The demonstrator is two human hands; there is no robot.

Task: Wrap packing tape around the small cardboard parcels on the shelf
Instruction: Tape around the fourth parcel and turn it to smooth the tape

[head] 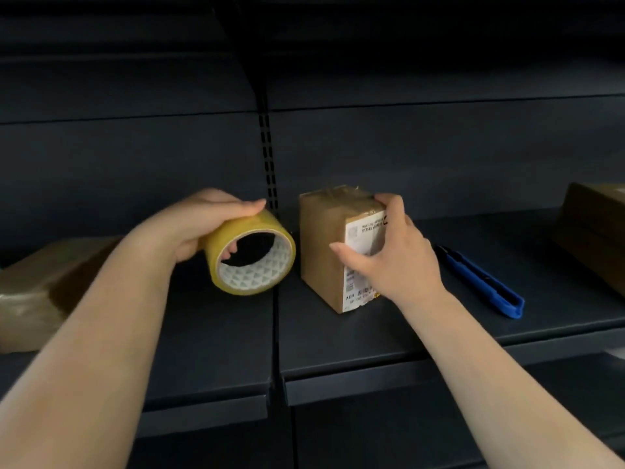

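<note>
A small brown cardboard parcel (321, 245) with a white shipping label stands upright on the dark shelf (372, 333), near the middle. My right hand (389, 252) grips its right side, thumb on the front and fingers over the top corner. Just left of the parcel, my left hand (199, 225) holds a roll of yellowish packing tape (250, 255) above the shelf, fingers over its top and thumb inside the core. The roll's open core faces me.
A blue utility knife (480, 282) lies on the shelf to the right of the parcel. A taped brown parcel (44, 286) sits at the far left, another brown box (595, 231) at the far right. A slotted upright (269, 157) runs up the back panel.
</note>
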